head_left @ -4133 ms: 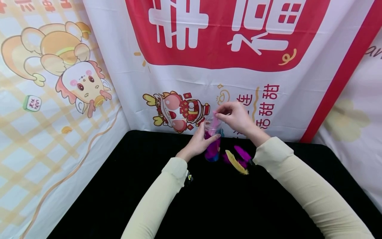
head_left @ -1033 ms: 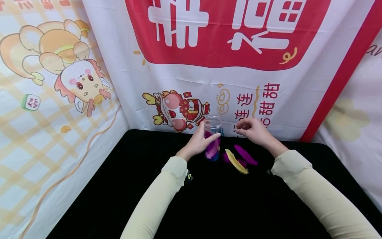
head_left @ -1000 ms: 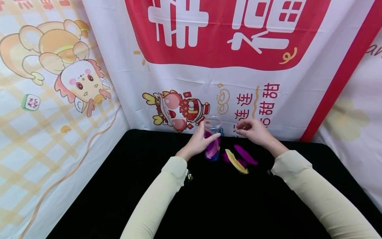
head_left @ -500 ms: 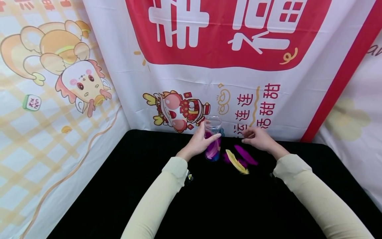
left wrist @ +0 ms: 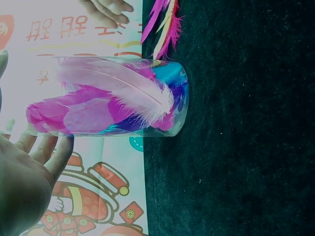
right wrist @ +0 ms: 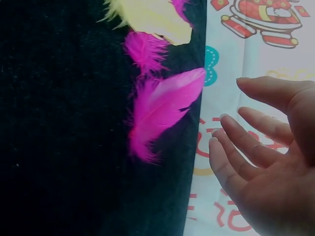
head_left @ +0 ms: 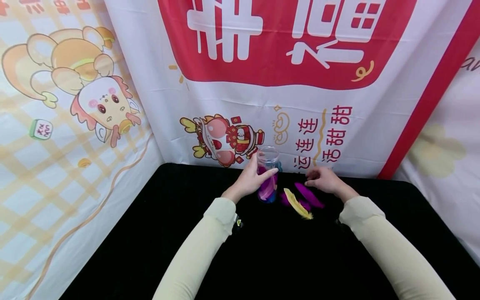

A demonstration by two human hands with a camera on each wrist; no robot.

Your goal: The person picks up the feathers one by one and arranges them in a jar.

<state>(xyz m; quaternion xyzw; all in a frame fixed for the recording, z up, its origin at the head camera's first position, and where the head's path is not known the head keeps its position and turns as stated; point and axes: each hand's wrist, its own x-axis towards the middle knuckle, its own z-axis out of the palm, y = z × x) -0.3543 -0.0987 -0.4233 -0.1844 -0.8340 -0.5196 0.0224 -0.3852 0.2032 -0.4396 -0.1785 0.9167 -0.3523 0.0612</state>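
Observation:
In the head view my left hand [head_left: 247,180] grips a clear cylindrical jar [head_left: 268,156] that stands upright near the back of the black table. Its mouth is uncovered. Pink, pale pink, purple and blue feathers [left wrist: 93,110] fill much of it, as the left wrist view shows. My right hand [head_left: 325,180] hovers just beyond a magenta feather [head_left: 309,196], fingers parted and nothing between them; the right wrist view shows a gap between its fingertips [right wrist: 241,81] and that feather. A yellow feather [head_left: 296,203] lies nearer the jar, partly over another magenta feather [right wrist: 145,51].
Black cloth covers the table [head_left: 285,258]. A white and red printed curtain [head_left: 232,96] hangs right behind the jar, and a checked printed curtain [head_left: 75,179] borders the left side.
About four seconds ago my right hand held a pink feather in the jar's mouth. It has since let go, moved right, then lowered towards the loose feathers. My left hand stays on the jar.

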